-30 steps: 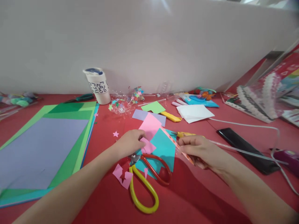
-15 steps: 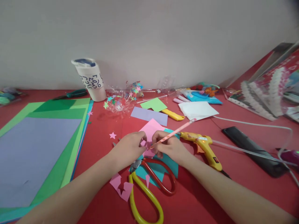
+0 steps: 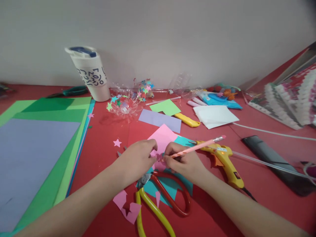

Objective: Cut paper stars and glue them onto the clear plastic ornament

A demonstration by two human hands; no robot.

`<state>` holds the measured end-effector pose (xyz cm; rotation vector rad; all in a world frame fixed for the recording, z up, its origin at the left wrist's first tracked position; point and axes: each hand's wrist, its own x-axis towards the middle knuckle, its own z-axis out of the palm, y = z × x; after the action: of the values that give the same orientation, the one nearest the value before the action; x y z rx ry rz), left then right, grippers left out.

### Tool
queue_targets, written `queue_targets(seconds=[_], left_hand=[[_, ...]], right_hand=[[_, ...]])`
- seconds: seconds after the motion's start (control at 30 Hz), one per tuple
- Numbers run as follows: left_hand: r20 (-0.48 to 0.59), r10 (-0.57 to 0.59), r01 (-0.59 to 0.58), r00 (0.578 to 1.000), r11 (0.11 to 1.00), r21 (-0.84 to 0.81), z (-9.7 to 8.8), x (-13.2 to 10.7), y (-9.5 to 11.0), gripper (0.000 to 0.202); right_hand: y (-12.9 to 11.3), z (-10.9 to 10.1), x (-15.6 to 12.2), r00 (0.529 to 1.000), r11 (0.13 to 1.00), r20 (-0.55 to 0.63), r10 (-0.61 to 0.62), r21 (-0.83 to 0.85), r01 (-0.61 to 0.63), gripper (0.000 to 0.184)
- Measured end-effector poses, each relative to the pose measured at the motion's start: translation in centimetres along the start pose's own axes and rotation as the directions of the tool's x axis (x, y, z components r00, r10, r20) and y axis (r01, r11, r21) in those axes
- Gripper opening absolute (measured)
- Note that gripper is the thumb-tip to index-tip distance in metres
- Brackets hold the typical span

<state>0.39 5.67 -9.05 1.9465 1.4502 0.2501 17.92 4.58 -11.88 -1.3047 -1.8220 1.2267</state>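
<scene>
Nearest, the scissors [image 3: 143, 179] lie on the red table [image 3: 111, 131], at six o'clock from the hands. The left hand [image 3: 138, 158] is curled, thumb and forefinger pinching a small pink paper piece [image 3: 159, 156]. The right hand [image 3: 184, 163], at its three o'clock, grips a pink pencil [image 3: 197, 147]. The pencil's tip is on that piece and its eraser points to two o'clock. Farther off, at twelve o'clock, lies a pink sheet [image 3: 163, 136].

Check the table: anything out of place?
The glue gun lies on its side beside the right hand, which holds a pencil, nozzle at the teal paper; scissors lie close under the wrists, pink scraps strewn beside them.
</scene>
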Motion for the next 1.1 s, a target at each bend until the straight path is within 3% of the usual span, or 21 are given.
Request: queue_targets(seconds=[1.1], left_hand=[[0.003,-0.011,0.011,1.0,1.0,0.001,-0.07,-0.08,0.2,0.014]], right_hand=[[-0.24,-0.04,-0.07,1.0,1.0,0.0,0.022,0.003,-0.022,0.007]])
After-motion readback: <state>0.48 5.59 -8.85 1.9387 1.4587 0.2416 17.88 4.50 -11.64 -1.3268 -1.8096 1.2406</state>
